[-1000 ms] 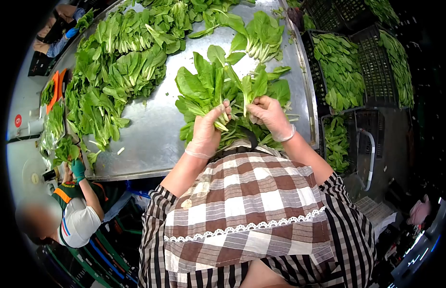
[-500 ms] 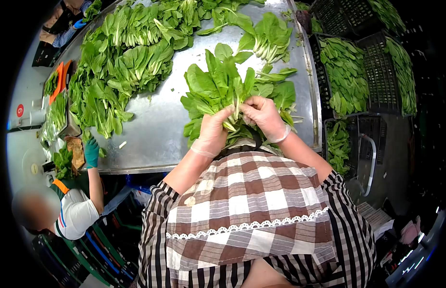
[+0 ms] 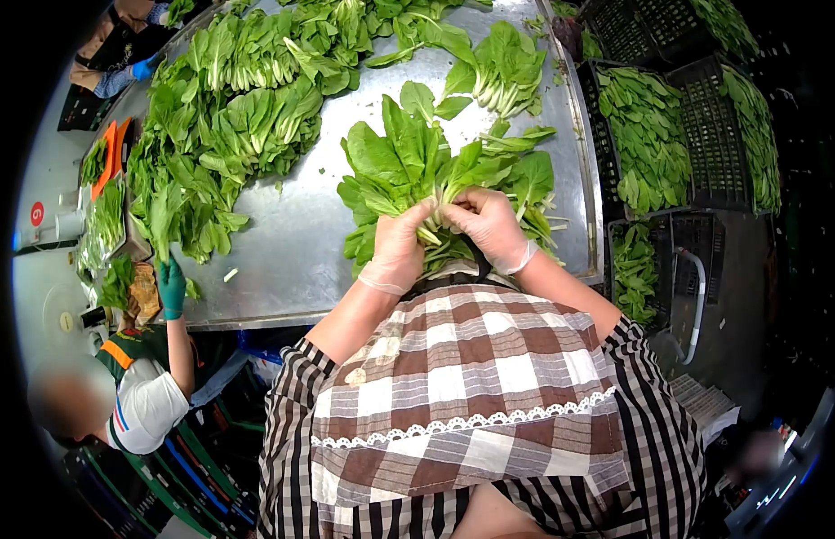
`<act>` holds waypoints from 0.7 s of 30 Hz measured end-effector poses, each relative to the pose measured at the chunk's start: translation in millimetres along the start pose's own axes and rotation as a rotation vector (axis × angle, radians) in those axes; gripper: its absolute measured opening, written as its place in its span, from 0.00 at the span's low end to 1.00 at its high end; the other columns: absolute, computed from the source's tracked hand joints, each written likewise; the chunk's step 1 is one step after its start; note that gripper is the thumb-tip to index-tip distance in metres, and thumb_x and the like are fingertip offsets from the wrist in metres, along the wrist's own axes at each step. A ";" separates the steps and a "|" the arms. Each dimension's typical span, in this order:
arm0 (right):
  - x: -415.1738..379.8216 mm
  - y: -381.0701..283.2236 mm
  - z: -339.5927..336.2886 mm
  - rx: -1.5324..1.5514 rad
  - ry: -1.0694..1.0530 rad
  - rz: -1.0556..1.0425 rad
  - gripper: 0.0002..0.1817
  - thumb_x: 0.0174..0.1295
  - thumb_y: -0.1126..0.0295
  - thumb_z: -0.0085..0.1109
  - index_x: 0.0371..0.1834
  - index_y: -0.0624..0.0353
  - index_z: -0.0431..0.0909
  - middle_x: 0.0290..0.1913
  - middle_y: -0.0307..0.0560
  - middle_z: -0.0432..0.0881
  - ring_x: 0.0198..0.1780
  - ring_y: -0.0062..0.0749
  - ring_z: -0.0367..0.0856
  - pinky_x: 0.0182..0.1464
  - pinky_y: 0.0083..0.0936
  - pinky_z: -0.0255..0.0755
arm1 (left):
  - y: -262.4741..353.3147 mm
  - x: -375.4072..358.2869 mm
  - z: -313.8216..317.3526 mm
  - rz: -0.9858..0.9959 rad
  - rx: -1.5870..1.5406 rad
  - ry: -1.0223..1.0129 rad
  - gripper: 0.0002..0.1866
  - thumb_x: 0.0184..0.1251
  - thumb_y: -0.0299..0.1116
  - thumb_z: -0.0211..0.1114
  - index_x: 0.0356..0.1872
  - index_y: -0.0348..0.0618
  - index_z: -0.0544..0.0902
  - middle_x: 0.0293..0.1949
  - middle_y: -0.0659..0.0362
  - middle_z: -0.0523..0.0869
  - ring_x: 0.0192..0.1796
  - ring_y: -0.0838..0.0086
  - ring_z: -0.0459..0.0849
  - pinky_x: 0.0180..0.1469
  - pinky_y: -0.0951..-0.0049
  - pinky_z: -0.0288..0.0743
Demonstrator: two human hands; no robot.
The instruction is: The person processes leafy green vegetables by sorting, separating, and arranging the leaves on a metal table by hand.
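At the near edge of the metal table, my left hand (image 3: 401, 242) in a clear glove is closed round the pale stems of a bunch of leafy greens (image 3: 390, 157). The leaves fan out away from me above it. My right hand (image 3: 491, 229), gloved the same way, pinches at the stems of a leafy plant (image 3: 462, 171) right beside the left fingers. Both thumbs nearly meet there, and the fingertips are partly hidden. More loose greens (image 3: 530, 180) lie under and to the right of my right hand.
A large heap of greens (image 3: 229, 117) covers the left and back of the metal table (image 3: 296, 211). A small bunch (image 3: 507, 72) lies at the back right. Filled black crates (image 3: 647, 139) stand at the right. At the left, a co-worker's green-gloved hand (image 3: 172, 287) holds greens.
My right hand has shifted slightly left and down, closer to my left hand, which stays put. The co-worker's green-gloved hand now holds up a leafy plant.
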State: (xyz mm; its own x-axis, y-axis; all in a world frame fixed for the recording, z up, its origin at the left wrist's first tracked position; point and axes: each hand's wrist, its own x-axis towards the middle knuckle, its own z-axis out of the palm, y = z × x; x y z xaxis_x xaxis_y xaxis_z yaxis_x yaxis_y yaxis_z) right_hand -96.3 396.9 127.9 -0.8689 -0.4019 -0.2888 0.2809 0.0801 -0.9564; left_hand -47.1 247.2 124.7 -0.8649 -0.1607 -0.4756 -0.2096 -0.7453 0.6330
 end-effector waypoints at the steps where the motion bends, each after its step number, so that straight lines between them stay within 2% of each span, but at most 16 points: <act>1: 0.9 1.8 -0.6 -0.105 0.011 -0.043 0.10 0.60 0.68 0.67 0.36 0.66 0.84 0.27 0.47 0.85 0.28 0.30 0.83 0.33 0.24 0.77 | 1.3 -1.1 1.4 -0.006 0.012 -0.001 0.19 0.63 0.23 0.67 0.55 0.33 0.79 0.49 0.56 0.85 0.48 0.70 0.84 0.53 0.68 0.79; 6: 3.0 -9.9 -0.7 -0.625 0.077 -0.262 0.09 0.58 0.67 0.62 0.33 0.61 0.85 0.30 0.57 0.84 0.32 0.52 0.84 0.36 0.37 0.78 | 3.9 -2.3 1.6 -0.037 0.146 -0.020 0.18 0.60 0.22 0.69 0.53 0.35 0.80 0.46 0.57 0.86 0.46 0.71 0.84 0.51 0.70 0.78; 9: 1.6 -23.2 0.8 -0.744 0.030 -0.273 0.08 0.57 0.67 0.61 0.33 0.59 0.85 0.31 0.58 0.84 0.33 0.53 0.84 0.37 0.39 0.78 | 5.6 -3.2 7.6 0.002 0.172 0.014 0.19 0.58 0.22 0.71 0.52 0.36 0.80 0.45 0.58 0.86 0.45 0.72 0.84 0.50 0.70 0.78; 12: 0.1 -23.5 4.1 -0.720 0.004 -0.234 0.10 0.61 0.69 0.61 0.33 0.67 0.84 0.29 0.56 0.85 0.28 0.40 0.85 0.33 0.30 0.76 | 8.6 -2.6 6.2 -0.018 0.205 0.038 0.19 0.59 0.23 0.70 0.52 0.35 0.80 0.46 0.58 0.86 0.45 0.72 0.84 0.50 0.70 0.78; 15: -2.1 -11.6 9.3 -0.385 0.049 -0.138 0.11 0.65 0.68 0.60 0.37 0.68 0.83 0.29 0.49 0.86 0.27 0.28 0.83 0.33 0.24 0.76 | 9.4 -0.2 4.9 0.007 0.079 0.042 0.19 0.60 0.24 0.69 0.53 0.36 0.79 0.46 0.57 0.85 0.46 0.70 0.84 0.50 0.69 0.78; 18: -6.5 -9.7 15.2 0.130 0.038 0.057 0.12 0.68 0.66 0.60 0.40 0.67 0.81 0.30 0.43 0.85 0.29 0.20 0.80 0.33 0.18 0.74 | 5.5 9.0 -10.9 0.008 -0.122 0.004 0.19 0.61 0.27 0.69 0.53 0.37 0.78 0.45 0.57 0.85 0.46 0.69 0.84 0.51 0.68 0.78; 21: -1.0 -3.7 8.3 0.287 -0.022 0.186 0.10 0.68 0.66 0.61 0.41 0.63 0.80 0.32 0.42 0.84 0.29 0.20 0.78 0.34 0.15 0.71 | 6.8 10.4 -14.3 -0.071 -0.214 0.040 0.18 0.62 0.30 0.69 0.52 0.38 0.78 0.42 0.56 0.85 0.43 0.69 0.83 0.47 0.68 0.77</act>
State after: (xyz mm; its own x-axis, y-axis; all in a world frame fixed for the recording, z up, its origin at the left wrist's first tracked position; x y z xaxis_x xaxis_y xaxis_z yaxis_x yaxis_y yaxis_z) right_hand -93.1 389.5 132.1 -0.7841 -0.4243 -0.4530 0.5396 -0.1054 -0.8353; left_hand -51.0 231.2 115.2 -0.8317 -0.1255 -0.5409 -0.1641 -0.8750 0.4554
